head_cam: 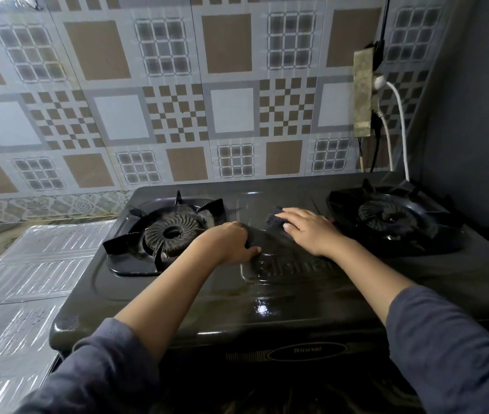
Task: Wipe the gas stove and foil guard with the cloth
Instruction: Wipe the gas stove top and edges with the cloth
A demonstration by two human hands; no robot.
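- pressing flat, the right hand (pixel 309 231) lies fingers spread on a dark cloth (pixel 273 239) at the middle of the gas stove (pixel 237 300), between the two burners.
- the left hand (pixel 231 242) is curled closed on the cloth's near-left edge, thumb on top, holding it against the stove top.
- the cloth covers the raised centre panel, just above the embossed brand lettering.
- the left burner (pixel 171 234) and right burner (pixel 386 218) sit with their pan supports in place; whether they have been wiped cannot be told.
- the stove's front shows a wet sheen, so that part looks already wiped, as a judgement.
- the foil guard (pixel 22 282) lies flat on the counter to the left, well apart from both hands; it looks untouched, so it likely remains.
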